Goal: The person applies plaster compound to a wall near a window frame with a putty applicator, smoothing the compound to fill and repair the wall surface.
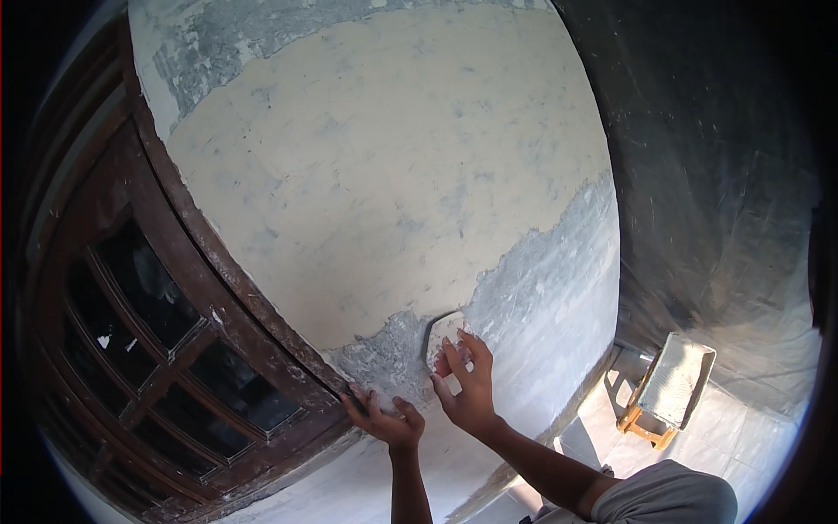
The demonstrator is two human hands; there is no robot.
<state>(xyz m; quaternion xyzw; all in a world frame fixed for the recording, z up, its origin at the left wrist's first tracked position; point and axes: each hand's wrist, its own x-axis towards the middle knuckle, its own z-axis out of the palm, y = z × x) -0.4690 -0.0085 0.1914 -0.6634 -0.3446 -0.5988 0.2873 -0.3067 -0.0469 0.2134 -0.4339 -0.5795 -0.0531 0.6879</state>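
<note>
My right hand (471, 389) grips a small flat scraper (443, 339), its pale face smeared with filler and its edge dark. The scraper lies against the wall at the lower border of a cream-coloured filler coat (393, 175). Bare grey wall (384, 354) shows just left of the tool. Lower left, my left hand (390, 425) is raised with fingers apart beside the edge of the brown wooden frame (301, 371). Whitish matter shows between its fingers and thumb; whether it lies on the hand or on the wall behind, I cannot tell.
A brown wooden door or window with dark glass panes (144, 271) borders the wall on the left. On the tiled floor (742, 437) at right, a pale, filler-coated tray (676, 375) rests on a small wooden stand (646, 428). A dark surface (698, 175) rises behind it.
</note>
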